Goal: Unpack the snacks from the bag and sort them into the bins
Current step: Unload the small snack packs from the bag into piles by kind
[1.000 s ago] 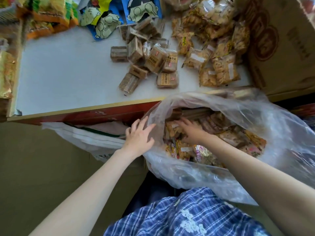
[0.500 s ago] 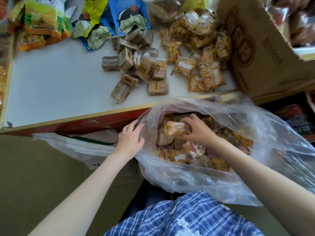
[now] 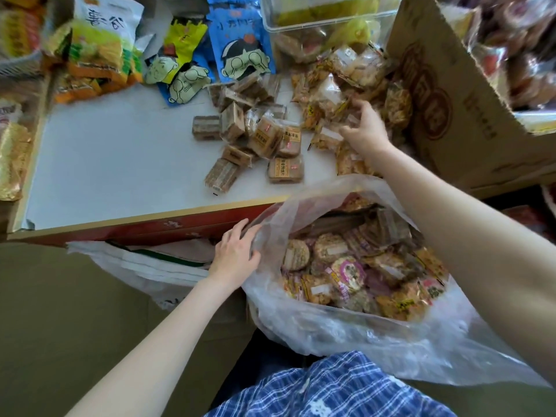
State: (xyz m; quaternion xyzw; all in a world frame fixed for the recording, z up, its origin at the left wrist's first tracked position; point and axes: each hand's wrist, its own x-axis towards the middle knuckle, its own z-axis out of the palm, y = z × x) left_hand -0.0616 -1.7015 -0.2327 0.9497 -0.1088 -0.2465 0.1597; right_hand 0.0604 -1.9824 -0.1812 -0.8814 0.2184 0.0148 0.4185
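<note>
A clear plastic bag (image 3: 346,332) full of small wrapped snacks lies open on my lap below the table edge. My left hand (image 3: 236,255) grips the bag's left rim. My right hand (image 3: 365,129) is up over the table, fingers curled on a small clear snack packet (image 3: 350,115) at the heap of golden cracker packets (image 3: 340,85). To its left lies a separate heap of brown square snack packets (image 3: 258,136).
The white table (image 3: 114,155) has a wooden front edge. Blue and yellow cartoon snack bags (image 3: 210,55) and orange-green bags (image 3: 96,55) lie at the back. A clear plastic bin (image 3: 325,16) stands behind the heaps. A large cardboard box (image 3: 457,94) sits on the right.
My right hand lifted a snack packet out of the bag and carried it up to the cracker heap on the table. My left hand kept holding the bag rim.
</note>
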